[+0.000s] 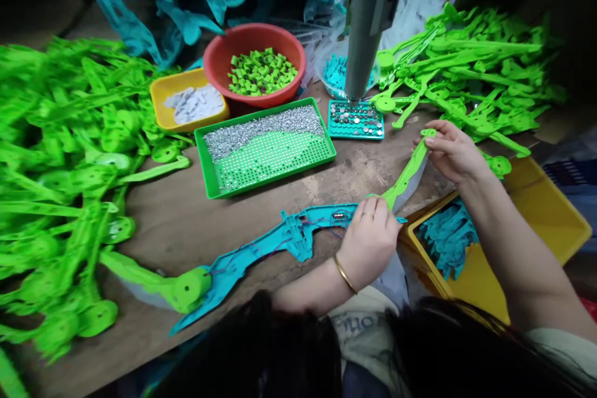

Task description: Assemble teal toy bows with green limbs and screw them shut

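A long blue plastic body (pixel 265 242), shaped like part of a toy bow, lies on the table with its hollow inside up, showing thin wires and a small metal part. At its left end a green plastic arm (pixel 158 283) with a round hub is joined on. My left hand (pixel 373 233) is closed over the body's right end, where a second green arm (pixel 402 180) meets it; the joint itself is hidden under the fingers. With its fingers and thumb, my right hand (pixel 450 152) pinches that second arm's far tip, which is raised. A translucent strip (pixel 413 183) runs along this arm.
Green parts heap up at left (pixel 60 168) and right (pixel 485 68). Behind my hands stand a green tray of screws (pixel 265 183), a teal tray of small metal discs (pixel 357 119), a red bowl (pixel 214 65), a yellow tub (pixel 161 102) and a grey post (pixel 364 31). A yellow bin (pixel 555 205) sits right.
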`<state>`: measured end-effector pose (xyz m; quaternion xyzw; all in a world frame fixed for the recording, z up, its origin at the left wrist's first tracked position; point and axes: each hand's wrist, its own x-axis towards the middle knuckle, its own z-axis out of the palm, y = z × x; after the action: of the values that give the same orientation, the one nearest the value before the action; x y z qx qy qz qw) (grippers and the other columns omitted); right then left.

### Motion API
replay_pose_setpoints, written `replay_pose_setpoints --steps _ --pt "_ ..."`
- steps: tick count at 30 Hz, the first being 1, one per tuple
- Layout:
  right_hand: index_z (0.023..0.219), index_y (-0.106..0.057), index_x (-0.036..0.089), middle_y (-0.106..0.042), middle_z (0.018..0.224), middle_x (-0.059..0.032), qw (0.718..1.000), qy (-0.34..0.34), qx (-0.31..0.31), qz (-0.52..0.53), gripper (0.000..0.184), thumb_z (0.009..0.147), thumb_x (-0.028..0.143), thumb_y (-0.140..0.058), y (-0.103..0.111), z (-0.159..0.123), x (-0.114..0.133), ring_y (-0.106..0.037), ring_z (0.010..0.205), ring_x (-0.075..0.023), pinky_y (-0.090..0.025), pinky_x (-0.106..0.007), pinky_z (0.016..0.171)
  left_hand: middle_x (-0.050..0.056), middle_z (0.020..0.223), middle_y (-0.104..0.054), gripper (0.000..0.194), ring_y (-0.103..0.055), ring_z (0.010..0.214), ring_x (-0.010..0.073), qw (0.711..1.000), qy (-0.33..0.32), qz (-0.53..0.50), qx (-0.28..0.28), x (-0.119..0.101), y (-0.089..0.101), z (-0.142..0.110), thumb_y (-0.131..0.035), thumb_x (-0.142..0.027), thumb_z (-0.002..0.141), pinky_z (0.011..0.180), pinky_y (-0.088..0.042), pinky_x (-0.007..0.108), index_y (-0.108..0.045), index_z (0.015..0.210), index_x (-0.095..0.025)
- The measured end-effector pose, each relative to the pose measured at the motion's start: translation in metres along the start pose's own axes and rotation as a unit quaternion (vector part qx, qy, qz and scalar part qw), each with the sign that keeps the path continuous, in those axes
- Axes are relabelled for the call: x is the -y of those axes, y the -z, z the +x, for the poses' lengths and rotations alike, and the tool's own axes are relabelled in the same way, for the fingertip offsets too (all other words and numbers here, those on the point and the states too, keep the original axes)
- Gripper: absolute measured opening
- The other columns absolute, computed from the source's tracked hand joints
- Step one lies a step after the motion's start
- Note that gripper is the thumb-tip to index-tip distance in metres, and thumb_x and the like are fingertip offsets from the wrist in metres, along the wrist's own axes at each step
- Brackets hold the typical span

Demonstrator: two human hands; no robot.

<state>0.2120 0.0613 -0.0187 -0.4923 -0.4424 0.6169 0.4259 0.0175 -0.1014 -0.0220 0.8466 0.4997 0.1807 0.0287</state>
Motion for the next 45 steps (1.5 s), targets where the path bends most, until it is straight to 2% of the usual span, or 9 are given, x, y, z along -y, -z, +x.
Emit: replay_pose_setpoints --steps 4,7,12,17,21,26,34,39,45 --pt "0.093 -0.062 0.026 -0.063 0.071 0.0046 0.999 0.047 -0.003 -0.008 0.038 0.061 0.026 -0.082 -0.01 -0.02 0.01 -0.067 0.074 -0.0133 -0.053 -0.026 0.071 0.015 0.111 -0.066 0.035 -0.063 0.103 0.0252 0.97 0.121 -0.196 0.08 0.011 0.016 0.052 -0.047 -0.033 0.096 0.086 -0.051 0.036 -0.057 0.119 -0.008" --pt "0.098 -0.062 0.028 -0.063 0.076 0.0037 0.998 0.068 -0.013 -0.002 0.042 0.062 0.029 -0.082 -0.012 -0.028 0.014 -0.067 0.077 -0.0146 -0.053 -0.029 0.075 0.007 0.088 -0.07 0.026 -0.063 0.079 0.0188 0.914 0.171 -0.336 0.149 0.019 0.011 0.08 -0.049 -0.034 0.094 0.067 -0.046 0.028 -0.065 0.097 -0.013" --pt "0.102 -0.062 0.027 -0.063 0.084 0.0007 0.994 0.044 0.072 -0.062 0.046 0.065 0.049 -0.079 -0.008 -0.034 0.002 -0.061 0.076 -0.0152 -0.049 -0.029 0.069 0.0 0.069 -0.063 0.018 -0.052 0.063 0.0131 0.876 0.183 -0.428 0.125 0.021 -0.003 0.083 -0.055 -0.027 0.089 0.056 -0.032 0.024 -0.067 0.082 -0.016" --pt "0.071 -0.058 0.021 -0.051 0.064 0.0045 0.99 0.07 0.053 -0.113 0.031 0.067 0.043 -0.079 -0.018 -0.035 -0.018 -0.045 0.058 -0.0093 -0.038 -0.024 0.056 -0.001 0.066 -0.062 0.018 -0.049 0.062 0.0128 0.871 0.188 -0.441 0.104 0.019 -0.009 0.078 -0.056 -0.028 0.087 0.056 -0.031 0.023 -0.069 0.082 -0.015" --pt "0.069 -0.055 0.021 -0.047 0.062 0.0052 0.992 0.088 0.027 -0.082 0.034 0.065 0.046 -0.079 -0.028 -0.035 -0.021 -0.041 0.055 -0.0091 -0.036 -0.024 0.052 0.001 0.077 -0.067 0.022 -0.052 0.066 0.0133 0.878 0.15 -0.438 0.125 0.028 -0.002 0.076 -0.055 -0.033 0.089 0.06 -0.036 0.023 -0.068 0.091 -0.015" --pt "0.083 -0.062 0.022 -0.052 0.07 0.0019 0.98 0.073 0.058 -0.174 0.045 0.072 0.066 -0.064 -0.025 -0.034 -0.007 -0.042 0.055 -0.0096 -0.034 -0.024 0.048 0.001 0.07 -0.063 0.023 -0.049 0.062 0.013 0.898 0.128 -0.384 0.173 0.04 0.011 0.069 -0.056 -0.033 0.089 0.06 -0.033 0.025 -0.067 0.08 -0.014" --pt "0.071 -0.052 0.025 -0.047 0.068 0.0005 0.956 0.201 -0.074 -0.199 0.045 0.077 0.069 -0.056 -0.033 -0.018 -0.001 -0.053 0.067 -0.0145 -0.045 -0.03 0.064 0.003 0.083 -0.067 0.031 -0.055 0.074 0.0148 0.896 0.084 -0.4 0.173 0.046 0.007 0.062 -0.055 -0.041 0.09 0.066 -0.036 0.025 -0.068 0.095 -0.013" --pt "0.082 -0.056 0.026 -0.055 0.076 -0.0001 0.972 0.16 -0.036 -0.169 0.045 0.069 0.069 -0.065 -0.033 -0.021 -0.001 -0.06 0.082 -0.0182 -0.049 -0.031 0.071 0.001 0.077 -0.066 0.031 -0.054 0.071 0.0138 0.882 0.079 -0.422 0.195 0.058 0.006 0.054 -0.054 -0.04 0.089 0.066 -0.037 0.024 -0.07 0.088 -0.014" --pt "0.082 -0.067 0.02 -0.065 0.078 -0.0012 0.967 0.03 0.17 -0.187 0.04 0.057 0.045 -0.085 -0.032 -0.043 -0.012 -0.06 0.073 -0.016 -0.048 -0.029 0.068 -0.002 0.064 -0.059 0.033 -0.049 0.063 0.012 0.891 0.115 -0.411 0.153 0.055 0.0 0.052 -0.055 -0.042 0.087 0.061 -0.033 0.024 -0.07 0.08 -0.014"
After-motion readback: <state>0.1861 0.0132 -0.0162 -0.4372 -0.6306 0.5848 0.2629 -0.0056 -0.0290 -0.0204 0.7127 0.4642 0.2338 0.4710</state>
